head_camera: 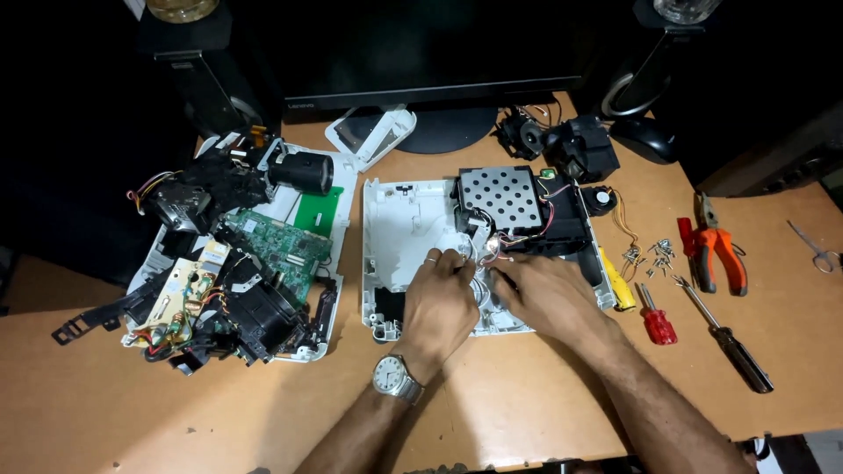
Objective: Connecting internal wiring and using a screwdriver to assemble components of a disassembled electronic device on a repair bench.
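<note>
- The wooden table [544, 412] has bare room at 6 o'clock, near the front edge, and more at 3 o'clock past the tools.
- A white plastic case [399, 228] lies open in the middle of the table. It sits close under the dark screen stand [439, 132] at 12 o'clock.
- The case has a black box with a dotted metal plate [502, 197] in its far right corner, and thin wires [492, 250] come out of it.
- The left hand [437, 307], with a watch on its wrist, rests on the near part of the case. Its fingers bend down onto the white plastic, but I cannot tell if they pinch anything.
- The right hand [549, 294] lies just beside it at 3 o'clock, fingertips at the wires. Its grip is hidden too.
- A pile of loose parts [237, 263] with a green board sits at 9 o'clock.
- A red screwdriver [654, 320], a long black screwdriver [729, 338], orange pliers [716, 254] and small screws [654, 254] lie at 3 o'clock.
</note>
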